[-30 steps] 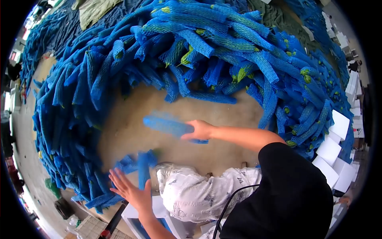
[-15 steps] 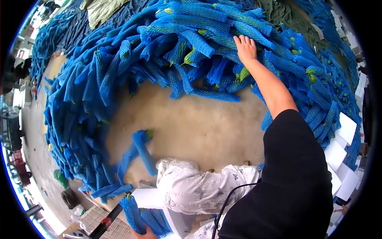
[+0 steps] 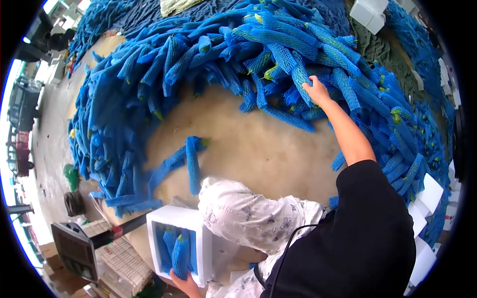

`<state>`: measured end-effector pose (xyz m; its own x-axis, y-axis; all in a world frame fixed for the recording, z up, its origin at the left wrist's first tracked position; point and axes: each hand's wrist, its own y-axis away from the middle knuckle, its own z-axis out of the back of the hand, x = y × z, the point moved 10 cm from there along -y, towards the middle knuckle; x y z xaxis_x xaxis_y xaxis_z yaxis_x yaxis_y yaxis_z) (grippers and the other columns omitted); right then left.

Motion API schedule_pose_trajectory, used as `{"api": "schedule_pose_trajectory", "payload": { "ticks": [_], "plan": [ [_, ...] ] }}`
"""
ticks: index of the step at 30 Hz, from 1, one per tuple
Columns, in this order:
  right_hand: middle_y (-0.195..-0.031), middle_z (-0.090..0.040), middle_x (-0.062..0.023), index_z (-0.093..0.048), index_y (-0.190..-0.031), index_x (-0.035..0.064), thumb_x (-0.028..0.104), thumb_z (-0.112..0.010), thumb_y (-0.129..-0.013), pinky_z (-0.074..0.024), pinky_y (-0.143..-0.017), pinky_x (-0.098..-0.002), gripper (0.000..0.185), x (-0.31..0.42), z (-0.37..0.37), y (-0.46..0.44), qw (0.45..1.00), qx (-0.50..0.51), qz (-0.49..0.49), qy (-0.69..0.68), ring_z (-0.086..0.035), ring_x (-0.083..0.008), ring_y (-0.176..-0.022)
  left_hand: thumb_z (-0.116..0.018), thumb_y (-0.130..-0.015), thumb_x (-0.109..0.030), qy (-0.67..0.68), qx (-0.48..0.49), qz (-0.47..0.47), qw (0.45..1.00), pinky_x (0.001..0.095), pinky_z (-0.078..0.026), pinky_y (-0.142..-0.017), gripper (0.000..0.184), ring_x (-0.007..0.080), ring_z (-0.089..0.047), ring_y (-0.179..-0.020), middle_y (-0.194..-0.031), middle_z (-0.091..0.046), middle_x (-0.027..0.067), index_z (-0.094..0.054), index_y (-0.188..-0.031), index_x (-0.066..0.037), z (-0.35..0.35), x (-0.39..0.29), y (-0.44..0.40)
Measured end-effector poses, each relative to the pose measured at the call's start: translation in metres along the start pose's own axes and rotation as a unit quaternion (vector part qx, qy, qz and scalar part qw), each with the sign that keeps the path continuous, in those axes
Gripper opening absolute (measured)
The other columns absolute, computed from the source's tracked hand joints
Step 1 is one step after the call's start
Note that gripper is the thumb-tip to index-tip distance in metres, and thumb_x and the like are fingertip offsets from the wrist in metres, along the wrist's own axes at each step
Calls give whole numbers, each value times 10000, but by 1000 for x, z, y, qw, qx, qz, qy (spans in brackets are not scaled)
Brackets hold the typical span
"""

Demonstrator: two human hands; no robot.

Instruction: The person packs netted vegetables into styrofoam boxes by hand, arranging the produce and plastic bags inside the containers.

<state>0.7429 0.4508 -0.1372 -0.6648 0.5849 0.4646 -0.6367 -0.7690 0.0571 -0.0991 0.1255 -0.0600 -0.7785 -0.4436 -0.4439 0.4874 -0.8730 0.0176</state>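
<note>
My right hand [image 3: 316,93] reaches into the pile and is closed round a long green vegetable in a blue foam net sleeve [image 3: 299,79]. Low in view, my left hand [image 3: 186,284] grips the lower end of another blue-netted vegetable [image 3: 180,254], its fingers partly hidden. That piece lies over a white foam box [image 3: 202,248] with more blue-netted pieces inside. The large pile of netted vegetables [image 3: 164,59] curves round in front of me, green tips showing at some ends. Which vegetable it is, I cannot tell.
A scale with a display head [image 3: 74,251] stands left of the box, beside a woven crate [image 3: 124,260]. Two loose netted pieces [image 3: 193,164] lie on the tan floor [image 3: 248,154] by my knee. White foam boxes [image 3: 427,193] line the right side.
My right hand has gone from lying on the pile to gripping one netted piece. The view has shifted, bringing the box and scale head further into sight. My left hand's piece is now over the box.
</note>
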Motion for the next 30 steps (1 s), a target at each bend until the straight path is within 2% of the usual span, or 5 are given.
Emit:
{"api": "schedule_pose_trajectory", "payload": {
  "ticks": [4, 12, 16, 24, 30],
  "plan": [
    [-1026, -614, -46, -530, -1200, 20, 443, -689, -827, -479, -793, -295, 586, 26, -36, 75, 845, 221, -102, -476, -594, -158, -918, -693, -696, -59, 26, 97, -47, 994, 427, -381, -978, 629, 382, -511, -1117, -1188, -549, 223, -469, -1282, -8, -47, -17, 1],
    [-1298, -534, -119, -354, -1430, 39, 272, -701, -633, -367, -1047, -353, 899, 384, 4, 285, 741, 423, 454, -257, -527, -239, -1182, -680, -721, -121, -37, 39, -46, 998, 398, -352, -929, 608, 270, -493, -1096, -1157, -537, 67, -497, -1300, -159, -39, -37, 10],
    [-1278, -530, -121, -396, -1416, 223, 343, -748, -785, -466, -985, -367, 732, 502, -19, 513, 422, 565, 647, -288, -586, -263, -1080, -678, -745, -135, -17, -11, -63, 998, 424, -312, -994, 620, 282, -473, -1122, -1162, -522, 84, -479, -1331, -170, -30, -41, 29],
    [-1254, -544, -93, -515, -1339, 236, 311, -614, -879, -399, -1012, -402, 477, 414, -260, 644, 316, 516, 789, 108, -502, -311, -1159, -705, -740, -219, 26, -77, 16, 997, 529, -178, -1110, 752, 307, -322, -1328, -1406, -376, 107, -373, -1411, -153, -40, 11, 28],
    [-1130, -572, -142, -585, -1172, 95, 92, -662, -793, -469, -848, -405, 386, 468, -105, 606, 497, 442, 740, -96, -564, -336, -1014, -716, -740, -299, -22, 5, 37, 999, 588, -57, -1119, 856, 316, -228, -1409, -1524, -242, 151, -296, -1447, -65, 4, -2, 30]
  ]
}}
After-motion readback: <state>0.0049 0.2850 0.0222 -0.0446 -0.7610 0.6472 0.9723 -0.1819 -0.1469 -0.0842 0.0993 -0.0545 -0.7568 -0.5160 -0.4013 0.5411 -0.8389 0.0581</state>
